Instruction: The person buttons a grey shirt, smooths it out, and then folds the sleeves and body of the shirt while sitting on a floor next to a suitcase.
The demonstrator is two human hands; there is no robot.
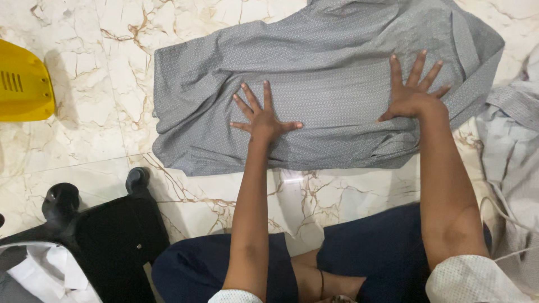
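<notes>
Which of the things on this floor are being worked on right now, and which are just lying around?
In use:
grey shirt, spread on the marble floor
left hand, flat on the shirt
right hand, flat on the shirt

Lying about:
yellow plastic thing, at left
black suitcase, lower left
pale clothes, at right
</notes>
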